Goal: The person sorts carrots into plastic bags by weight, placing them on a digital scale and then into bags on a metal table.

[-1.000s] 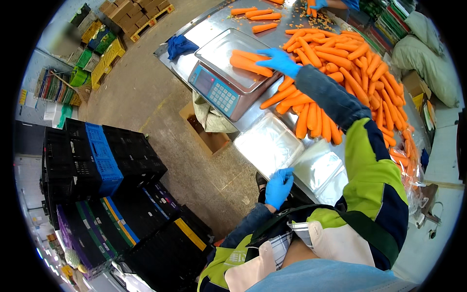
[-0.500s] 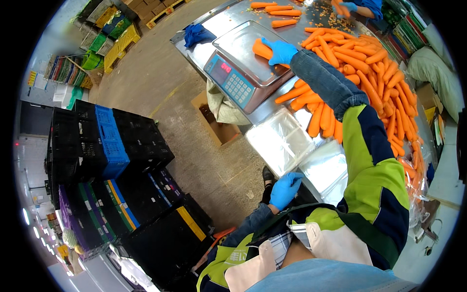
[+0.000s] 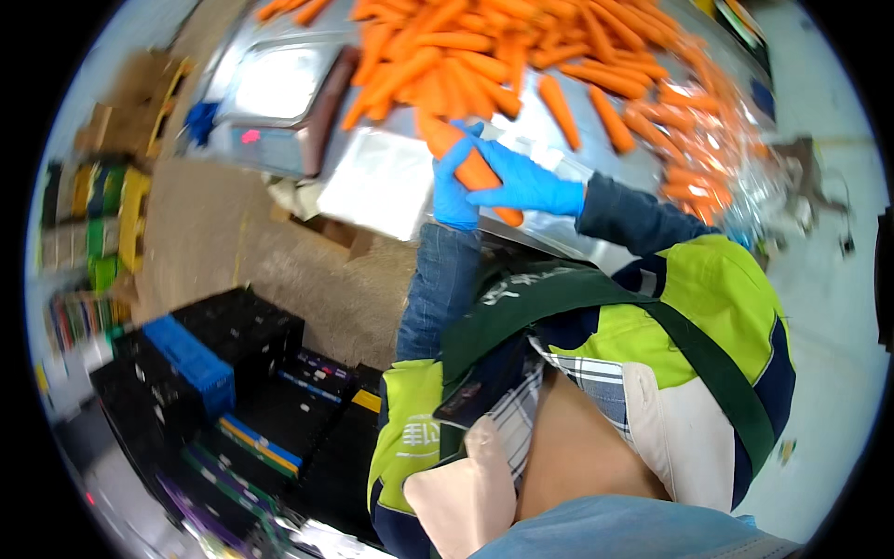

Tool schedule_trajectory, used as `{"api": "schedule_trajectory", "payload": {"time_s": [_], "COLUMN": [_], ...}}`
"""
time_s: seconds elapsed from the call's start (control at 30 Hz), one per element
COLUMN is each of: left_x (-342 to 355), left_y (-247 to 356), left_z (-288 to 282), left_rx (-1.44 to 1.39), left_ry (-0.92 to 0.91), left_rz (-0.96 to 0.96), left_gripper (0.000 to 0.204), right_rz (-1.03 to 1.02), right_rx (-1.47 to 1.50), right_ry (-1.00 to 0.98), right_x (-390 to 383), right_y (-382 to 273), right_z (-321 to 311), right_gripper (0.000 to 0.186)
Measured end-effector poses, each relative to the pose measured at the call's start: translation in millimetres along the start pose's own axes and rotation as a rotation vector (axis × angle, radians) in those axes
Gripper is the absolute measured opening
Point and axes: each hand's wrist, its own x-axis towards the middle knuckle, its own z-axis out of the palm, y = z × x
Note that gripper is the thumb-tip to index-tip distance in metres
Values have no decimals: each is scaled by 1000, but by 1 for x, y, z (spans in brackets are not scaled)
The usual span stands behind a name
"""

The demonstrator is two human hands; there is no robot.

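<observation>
Carrot [image 3: 477, 173] grasped between both gloved hands, near the bench edge

Your left hand [image 3: 454, 194] is closed about the near side of the carrot; your right hand [image 3: 533, 181] grips it from the other side, fingers and thumb spread along it. Both wear blue gloves. The carrot is bright orange, thick and smooth-looking, and lies aslant, its broad end up and left, its other end showing below your right hand. Motion blur softens its surface; whether a second carrot lies against it you could not tell, your fingers covering the middle. Just left of your hands, a stack of clear bags [image 3: 377, 182] lies on the metal bench [image 3: 535, 129]. Beyond is a carrot pile [image 3: 521, 42], with two loose carrots [image 3: 559, 112] on its near side. To the right, more carrots sit in clear plastic [image 3: 694, 186]. Farther left stands a scale [image 3: 279, 84], its red display lit but unreadable.
</observation>
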Motion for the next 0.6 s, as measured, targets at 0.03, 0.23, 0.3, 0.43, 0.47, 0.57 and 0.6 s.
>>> {"api": "schedule_trajectory", "payload": {"time_s": [0.03,0.23,0.3,0.43,0.47,0.57,0.6], "left_x": [1,20,16,-11,-13,-12,-12], "left_y": [-22,-74,-100,-175,-186,-216,-222], "left_z": [8,49,75,150,156,176,178], "left_rx": [-4,-119,-139,-52,9,227,311], "left_ry": [20,-44,-141,-164,-172,-186,-184], "left_rz": [-77,-148,-239,-418,-432,-373,-340], "left_gripper": [53,49,51,49,50,49,49], "right_rz": [-4,413,412,154,245,406,401], "right_rx": [-48,-308,-197,226,265,300,274], "right_ry": [94,-143,322,524,488,422,447], "right_x": [-43,-290,-295,-232,-232,-239,-244], "right_y": [15,89,71,74,81,108,118], "right_z": [-1,-72,-100,-98,-103,-117,-112], "right_gripper": [92,48,54,95,100,109,110]}}
